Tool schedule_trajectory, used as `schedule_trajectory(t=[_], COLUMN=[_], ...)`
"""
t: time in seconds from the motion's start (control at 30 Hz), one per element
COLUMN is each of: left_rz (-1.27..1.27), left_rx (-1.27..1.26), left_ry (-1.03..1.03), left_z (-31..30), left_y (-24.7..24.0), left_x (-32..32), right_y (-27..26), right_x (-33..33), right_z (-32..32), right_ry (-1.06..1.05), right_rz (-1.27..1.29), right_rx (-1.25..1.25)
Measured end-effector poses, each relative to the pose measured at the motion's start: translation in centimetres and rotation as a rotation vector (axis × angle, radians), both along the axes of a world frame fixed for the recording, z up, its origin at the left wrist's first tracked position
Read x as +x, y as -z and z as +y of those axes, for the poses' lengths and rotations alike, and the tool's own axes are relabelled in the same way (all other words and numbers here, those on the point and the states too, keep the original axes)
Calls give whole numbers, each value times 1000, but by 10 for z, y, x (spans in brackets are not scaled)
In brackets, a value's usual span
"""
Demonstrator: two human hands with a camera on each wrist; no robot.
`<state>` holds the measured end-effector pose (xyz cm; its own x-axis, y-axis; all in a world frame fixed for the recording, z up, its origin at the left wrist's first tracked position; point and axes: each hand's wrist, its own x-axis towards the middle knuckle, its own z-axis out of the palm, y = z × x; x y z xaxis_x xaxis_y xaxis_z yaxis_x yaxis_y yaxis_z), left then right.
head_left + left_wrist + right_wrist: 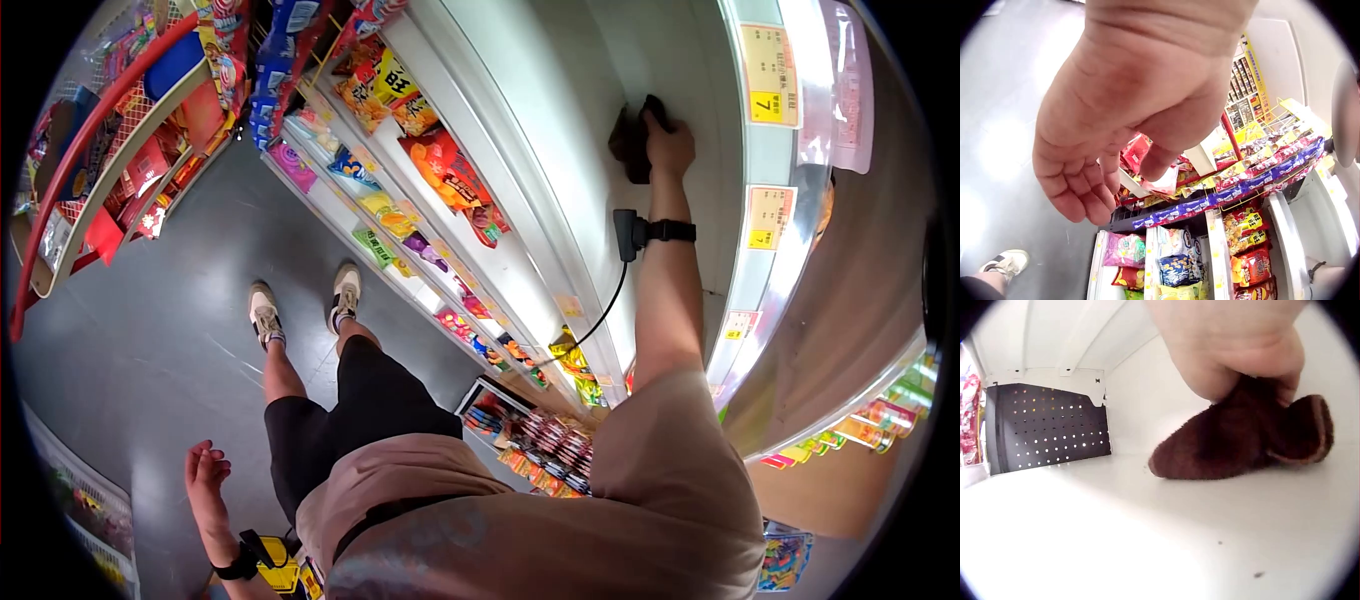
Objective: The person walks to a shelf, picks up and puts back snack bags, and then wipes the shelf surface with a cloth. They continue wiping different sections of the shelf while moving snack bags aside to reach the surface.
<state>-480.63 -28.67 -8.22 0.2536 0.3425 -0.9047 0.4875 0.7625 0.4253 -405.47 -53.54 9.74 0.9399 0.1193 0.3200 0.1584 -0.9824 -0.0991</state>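
Note:
A dark brown cloth (1210,440) is bunched under my right hand (1241,344) on a white shelf (1116,531), with the fingers curled round its upper part. In the head view the same cloth (630,145) lies deep in the shelf near the back panel, and my right hand (670,148) grips it. A few dark specks lie on the shelf surface in the right wrist view. My left hand (207,480) hangs over the floor beside my body and holds nothing; in the left wrist view the left hand (1129,106) has its fingers loosely bent.
Lower shelves hold snack bags (450,180). A rack with a red rail (75,140) stands at the upper left. Price tags (770,75) line the shelf's front edge. A black perforated panel (1054,428) stands at the shelf's end. A cable (607,315) hangs from my right wrist.

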Motion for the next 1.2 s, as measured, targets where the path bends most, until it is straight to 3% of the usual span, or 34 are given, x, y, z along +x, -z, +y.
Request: schedule_trajectory(t=[0.07, 0.13, 0.23, 0.3, 0.37, 0.47, 0.57, 0.63, 0.67, 0.77, 0.9, 1.13, 1.2], left_rz=[-10, -7, 20, 22, -4, -11, -7, -16, -48, -71, -98, -192, -195], left_rx=[-25, -17, 11, 32, 3, -35, -56, -50, -37, -2, 60, 152, 135], left_ry=[-12, -45, -101, -136, -166, -161, -130, -116, -109, -70, 24, 112, 124], left_z=[-1, 0, 0, 3, 3, 5, 9, 14, 16, 28, 43, 52, 48], left_y=[-2, -4, -10, -12, -9, -6, -11, -17, -22, -37, -50, -78, -78], left_x=[-2, -6, -15, -23, -31, -35, -23, -15, -11, -3, 11, 40, 41], right_y=[12, 8, 12, 11, 9, -11, -26, 5, 13, 27, 12, 29, 29], right_x=[20, 16, 27, 23, 32, -18, -51, -28, -37, -81, -126, -175, -177], right_z=[11, 61, 88, 53, -10, -62, -126, -232, -258, -232, -176, -255, -230], right_ry=[-95, -94, -207, -314, -305, 35, 181, 8, 21, -88, -90, 119, 63], right_rz=[-163, -141, -63, -175, -179, -20, 57, -72, 3, 115, 233, 397, 499], right_rx=[-152, -226, -137, -237, -104, 492, 361, -105, -273, -419, -239, 406, 417])
